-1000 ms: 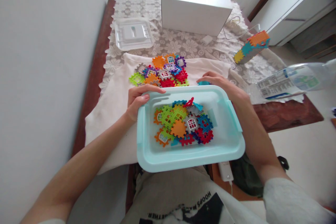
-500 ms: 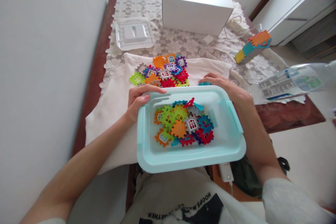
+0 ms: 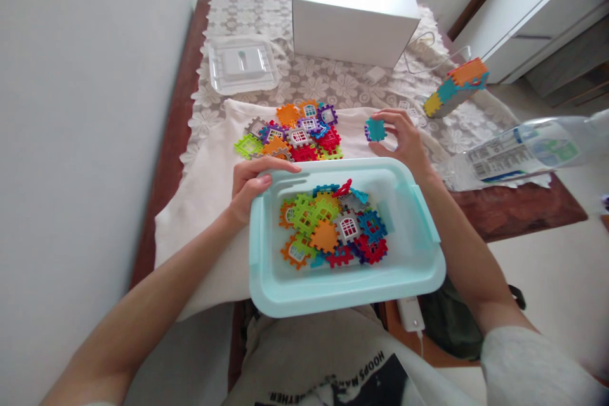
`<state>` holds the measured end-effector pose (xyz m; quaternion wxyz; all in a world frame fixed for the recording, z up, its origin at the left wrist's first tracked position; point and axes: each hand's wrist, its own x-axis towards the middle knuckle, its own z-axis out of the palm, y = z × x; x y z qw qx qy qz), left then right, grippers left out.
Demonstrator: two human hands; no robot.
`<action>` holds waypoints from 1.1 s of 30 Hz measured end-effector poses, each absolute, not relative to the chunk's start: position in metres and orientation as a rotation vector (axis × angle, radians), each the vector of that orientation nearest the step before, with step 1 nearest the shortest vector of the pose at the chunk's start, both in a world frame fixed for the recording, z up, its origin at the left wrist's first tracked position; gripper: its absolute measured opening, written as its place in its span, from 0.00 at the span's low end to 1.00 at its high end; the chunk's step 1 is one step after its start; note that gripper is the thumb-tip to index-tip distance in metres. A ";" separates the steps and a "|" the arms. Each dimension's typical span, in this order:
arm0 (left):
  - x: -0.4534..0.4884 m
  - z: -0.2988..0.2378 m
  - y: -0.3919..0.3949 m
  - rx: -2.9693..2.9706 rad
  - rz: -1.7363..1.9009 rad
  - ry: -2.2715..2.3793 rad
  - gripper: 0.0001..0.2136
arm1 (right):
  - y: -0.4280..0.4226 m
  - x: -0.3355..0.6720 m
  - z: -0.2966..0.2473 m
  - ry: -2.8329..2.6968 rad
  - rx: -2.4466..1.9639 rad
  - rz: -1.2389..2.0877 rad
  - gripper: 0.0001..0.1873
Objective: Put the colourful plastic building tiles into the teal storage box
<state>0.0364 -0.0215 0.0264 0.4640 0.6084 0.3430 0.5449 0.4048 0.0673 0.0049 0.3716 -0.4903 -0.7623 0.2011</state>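
The table (image 3: 523,206) filled the upper half of the frame, with a white cloth (image 3: 204,203) spread over its left centre. A white box (image 3: 354,13) stood at top centre. A pale blue tub (image 3: 342,295) sat at lower centre, overhanging the table's near edge and holding a loose heap (image 3: 333,228) of coloured pieces. A bottle (image 3: 523,149) lay at the right edge. A clear lid (image 3: 242,63) lay at upper left, left of the box. A pile (image 3: 295,133) of coloured pieces rested on the cloth just above the tub. A built block (image 3: 457,85) lay at upper right.

The left hand (image 3: 250,181) gripped the tub's upper left corner, fingers curled over the rim and thumb against the wall. The right hand (image 3: 404,139) was just above the tub's upper right rim, fingertips clamped on a teal tile (image 3: 375,129). The tile was held clear of the cloth, right of the pile.
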 end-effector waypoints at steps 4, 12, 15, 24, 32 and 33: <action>0.037 0.027 -0.021 1.502 1.335 0.876 0.21 | 0.072 0.406 0.000 -1.952 -1.321 0.436 0.33; 0.038 0.028 -0.020 1.485 1.350 0.851 0.21 | 0.077 0.403 -0.020 -2.106 -1.296 0.423 0.22; 0.038 0.029 -0.020 1.489 1.358 0.847 0.20 | 0.079 0.402 -0.027 -2.195 -1.335 0.471 0.17; 0.038 0.030 -0.020 1.499 1.370 0.843 0.19 | 0.081 0.403 -0.028 -2.137 -1.352 0.427 0.20; 0.037 0.029 -0.020 1.467 1.345 0.869 0.19 | 0.081 0.405 -0.026 -2.191 -1.400 0.269 0.20; 0.037 0.029 -0.020 1.471 1.343 0.873 0.19 | 0.081 0.406 -0.027 -2.195 -1.416 0.253 0.20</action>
